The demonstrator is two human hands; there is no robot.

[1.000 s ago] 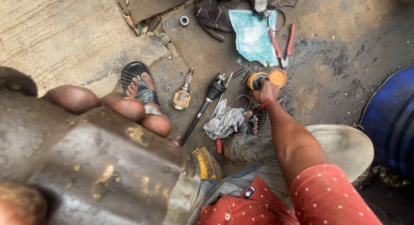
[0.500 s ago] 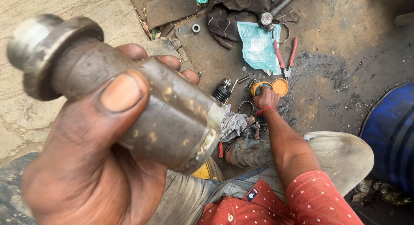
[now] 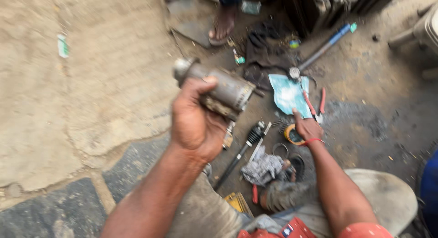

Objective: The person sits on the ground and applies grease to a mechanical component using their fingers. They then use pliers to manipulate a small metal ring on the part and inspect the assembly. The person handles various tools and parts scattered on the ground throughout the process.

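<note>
The left hand (image 3: 196,121) is raised in front of the camera, fingers wrapped tight around a grimy metal cylinder (image 3: 219,88), thumb pressed over its top. The cylinder's long axis runs from upper left to lower right, a narrower capped end sticking out past the fingers on the left and a wider open end to the right. The left forearm comes up from the lower edge, wrist bent back.

The right hand (image 3: 306,127) is lower and further out, arm stretched down to the ground, a red band at the wrist. It lies palm down, index finger extended toward a blue sheet (image 3: 288,94); whether it pinches anything I cannot tell, as the frame is blurred. Just to its left sits an orange ring (image 3: 291,135), and just beyond it red pliers (image 3: 315,105).

Between the two hands, on the ground, lie a black shaft (image 3: 242,151) pointing lower left to upper right and a grey rag (image 3: 263,168). Beyond the sheet, well away from both hands, a blue-handled hammer (image 3: 321,48) lies slantwise. Another person's sandalled foot (image 3: 223,26) stands beyond the cylinder.
</note>
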